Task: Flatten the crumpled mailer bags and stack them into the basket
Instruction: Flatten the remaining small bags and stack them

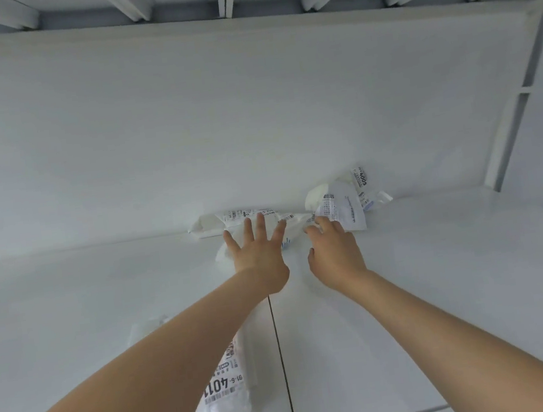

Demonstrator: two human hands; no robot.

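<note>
Only the head view is available, and it looks down on a white tabletop (444,269) whose far edge meets a pale back wall. The left hand (257,252) lies with its fingers straight and fanned, pressing a first mailer bag (210,227) flat against the tabletop right at that far edge, a little left of centre. Just beside it, the right hand (335,252) has its fingers curled down onto the near edge of a crumpled mailer bag (343,210). It seems to be gripping the plastic, with the thumb held apart, and the bag stands bunched up against the wall, its labels twisted. Nearer the front edge, partly hidden under the left forearm, a labelled mailer bag (224,385) lies fairly flat beside the seam in the tabletop.

No basket shows anywhere in the frame, so nothing can be counted as stacked. By my reading the task is at an early stage: one bag looks smoothed, one is being pressed, one is plainly crumpled, and all three have yet to go into the basket.
</note>
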